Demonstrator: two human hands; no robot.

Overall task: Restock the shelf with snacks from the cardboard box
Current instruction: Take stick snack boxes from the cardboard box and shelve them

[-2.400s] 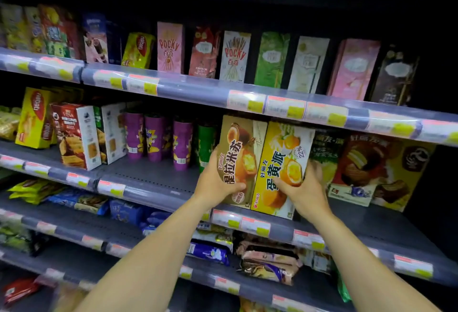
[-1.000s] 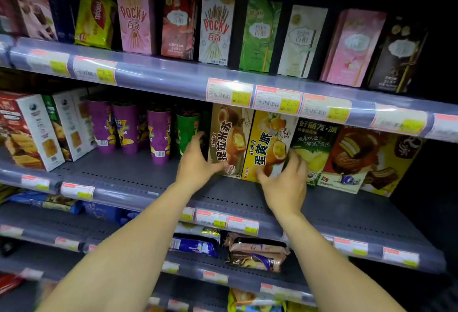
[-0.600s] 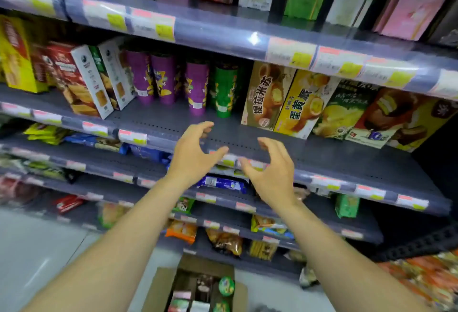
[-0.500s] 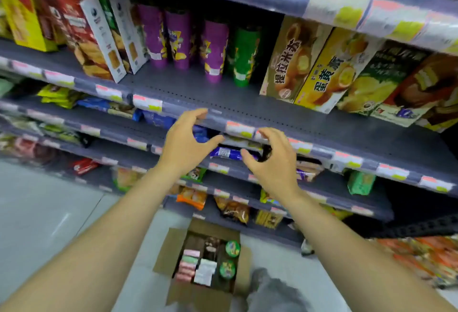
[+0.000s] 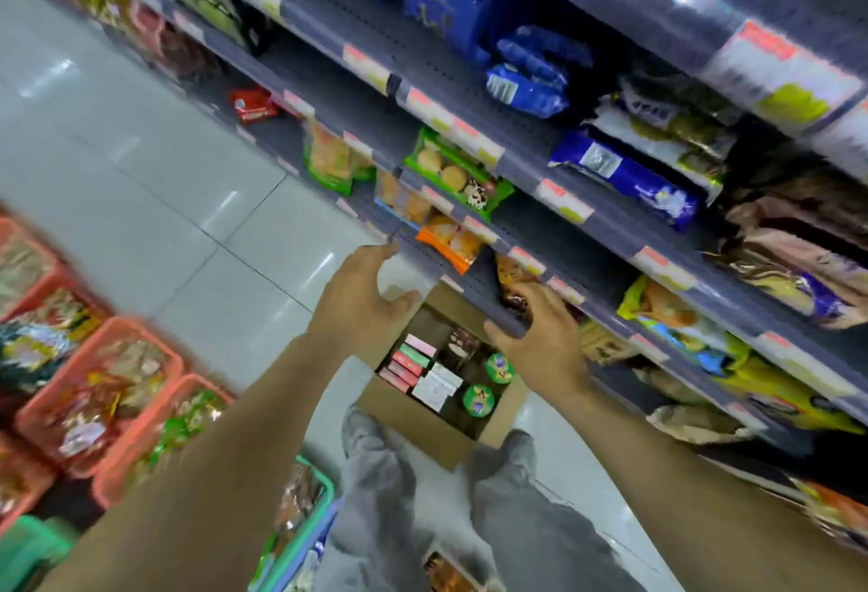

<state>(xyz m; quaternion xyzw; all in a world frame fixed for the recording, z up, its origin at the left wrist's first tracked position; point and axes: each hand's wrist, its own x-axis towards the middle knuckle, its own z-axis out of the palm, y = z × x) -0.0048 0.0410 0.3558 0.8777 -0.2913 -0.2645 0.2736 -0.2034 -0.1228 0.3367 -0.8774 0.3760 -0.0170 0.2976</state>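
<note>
cardboard box (image 5: 413, 424) stands open on the floor (image 5: 164, 168) at the foot of the shelf (image 5: 587, 239). contents: pink boxes (image 5: 413, 356), white boxes (image 5: 439, 387), two green round lids (image 5: 479, 399). left hand (image 5: 361, 305) and right hand (image 5: 540, 342) hover above it, fingers spread and loosely bent, holding nothing. price labels (image 5: 563, 201) and pack printing are blurred; no brand legible.

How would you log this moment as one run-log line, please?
left hand: open, empty | right hand: open, empty | cardboard box: below hands, snacks inside | next: likely pick snack
</note>
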